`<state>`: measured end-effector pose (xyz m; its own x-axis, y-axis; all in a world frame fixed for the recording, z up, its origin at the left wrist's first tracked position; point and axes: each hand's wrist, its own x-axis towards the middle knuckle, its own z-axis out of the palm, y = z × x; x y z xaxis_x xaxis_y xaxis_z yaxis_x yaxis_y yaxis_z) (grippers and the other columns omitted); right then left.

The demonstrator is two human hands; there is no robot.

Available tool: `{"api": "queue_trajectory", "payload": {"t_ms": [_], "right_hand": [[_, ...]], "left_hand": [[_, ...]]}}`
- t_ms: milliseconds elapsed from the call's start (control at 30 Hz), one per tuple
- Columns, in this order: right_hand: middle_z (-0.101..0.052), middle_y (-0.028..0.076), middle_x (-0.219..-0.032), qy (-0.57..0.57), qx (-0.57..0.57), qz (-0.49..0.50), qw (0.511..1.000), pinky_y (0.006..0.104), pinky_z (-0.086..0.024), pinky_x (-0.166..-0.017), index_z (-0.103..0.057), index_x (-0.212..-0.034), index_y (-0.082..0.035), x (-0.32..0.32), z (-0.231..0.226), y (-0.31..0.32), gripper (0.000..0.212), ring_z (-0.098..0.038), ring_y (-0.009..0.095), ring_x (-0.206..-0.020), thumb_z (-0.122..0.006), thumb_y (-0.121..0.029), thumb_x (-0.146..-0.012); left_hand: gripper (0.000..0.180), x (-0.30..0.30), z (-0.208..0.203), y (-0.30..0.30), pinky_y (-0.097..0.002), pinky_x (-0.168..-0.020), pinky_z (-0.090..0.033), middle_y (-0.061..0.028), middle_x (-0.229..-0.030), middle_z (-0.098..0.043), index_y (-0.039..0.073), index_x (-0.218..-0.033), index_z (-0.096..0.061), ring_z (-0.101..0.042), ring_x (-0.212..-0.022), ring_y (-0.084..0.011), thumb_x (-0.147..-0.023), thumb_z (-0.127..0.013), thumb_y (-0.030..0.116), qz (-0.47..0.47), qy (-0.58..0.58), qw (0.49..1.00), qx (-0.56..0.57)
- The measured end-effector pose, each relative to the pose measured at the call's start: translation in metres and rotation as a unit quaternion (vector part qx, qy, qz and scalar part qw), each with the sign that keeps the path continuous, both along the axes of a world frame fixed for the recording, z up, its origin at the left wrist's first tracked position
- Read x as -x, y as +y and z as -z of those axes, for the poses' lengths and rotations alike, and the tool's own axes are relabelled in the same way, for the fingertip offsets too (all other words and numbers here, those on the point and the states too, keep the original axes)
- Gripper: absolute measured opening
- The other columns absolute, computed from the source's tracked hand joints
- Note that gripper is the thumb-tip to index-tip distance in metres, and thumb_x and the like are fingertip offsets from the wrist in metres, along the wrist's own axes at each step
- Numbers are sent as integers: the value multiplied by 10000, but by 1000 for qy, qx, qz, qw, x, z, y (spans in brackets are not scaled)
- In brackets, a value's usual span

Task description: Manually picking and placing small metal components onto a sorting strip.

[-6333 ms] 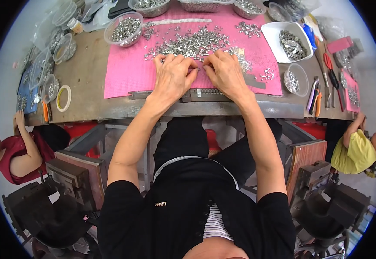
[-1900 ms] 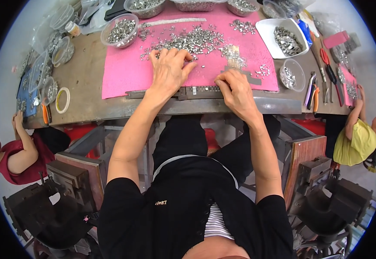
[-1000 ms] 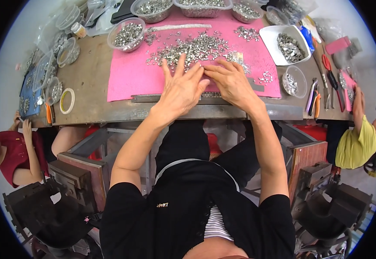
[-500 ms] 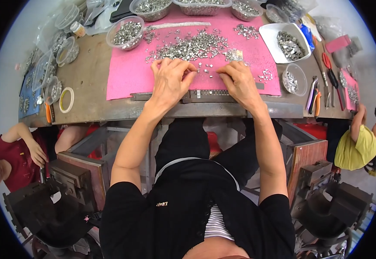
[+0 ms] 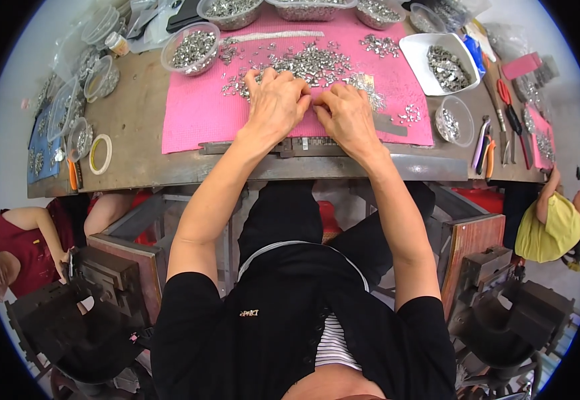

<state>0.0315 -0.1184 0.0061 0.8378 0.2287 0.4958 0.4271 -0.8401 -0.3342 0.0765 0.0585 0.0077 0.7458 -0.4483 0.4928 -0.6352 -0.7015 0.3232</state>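
My left hand is over the pink mat, at the near edge of a heap of small shiny metal pieces. Its thumb and forefinger come together in a pinch. Facing it, my right hand is also pinched, fingertips down by the mat, a small gap from the left. Whatever lies between the fingertips is too small and hidden to make out. Just below both hands, a narrow metal bar with a slotted track runs along the bench edge, partly covered by my right wrist.
Clear tubs of metal pieces line the back and left. A white tray and a round tub stand right, beside pliers and red-handled cutters. A tape roll lies left. Co-workers sit on both sides.
Both hands have moved closer together: the right one leftward, the left one slightly right and away from me. Loose pieces between them are now covered. The left co-worker's hand has shifted down.
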Motion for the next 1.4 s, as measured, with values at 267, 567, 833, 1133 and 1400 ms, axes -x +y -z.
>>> {"api": "queue_trajectory", "payload": {"t_ms": [267, 567, 833, 1133, 1400], "right_hand": [[-630, 89, -850, 81, -67, -48, 993, 433, -429, -827, -688, -879, -55, 14, -16, -19, 108, -615, 288, -878, -728, -154, -862], [-606, 74, -880, 40, -61, -64, 995, 394, -435, -786, -675, -933, -53, 62, -15, -30, 137, -584, 270, -865, -766, -59, -830], [-629, 91, -876, 32, -99, -70, 992, 402, -474, -779, -694, -967, -40, 63, -14, -29, 143, -604, 290, -846, -753, -25, -837], [-652, 132, -852, 29, -103, -12, 994, 413, -514, -734, -733, -967, -20, -6, -5, -20, 115, -649, 328, -815, -744, -77, -868], [-636, 117, -896, 33, -19, -5, 999, 439, -448, -834, -683, -902, -44, 1, -4, -26, 90, -630, 315, -934, -711, -125, -873]], "left_hand": [[102, -7, -1, -2, -568, -990, -332, -59, -828, -679, 109, -836, -753, -614, -916, -295, -833, -717, 204, 3, 56, 998, 22], [90, -7, 6, -1, -505, -1010, -320, -18, -882, -690, 119, -889, -734, -595, -908, -237, -894, -726, 208, 7, 27, 999, 16], [73, 7, 0, 9, -478, -997, -316, -11, -875, -675, 115, -915, -721, -586, -900, -225, -909, -717, 188, 23, 42, 998, 51], [82, 34, -5, 15, -459, -989, -317, -12, -841, -631, 129, -929, -732, -577, -912, -220, -893, -742, 203, 41, 63, 997, 15], [106, 35, -5, 14, -465, -1015, -322, -6, -842, -629, 144, -963, -751, -578, -919, -215, -877, -764, 206, 40, 49, 998, -4]]}}
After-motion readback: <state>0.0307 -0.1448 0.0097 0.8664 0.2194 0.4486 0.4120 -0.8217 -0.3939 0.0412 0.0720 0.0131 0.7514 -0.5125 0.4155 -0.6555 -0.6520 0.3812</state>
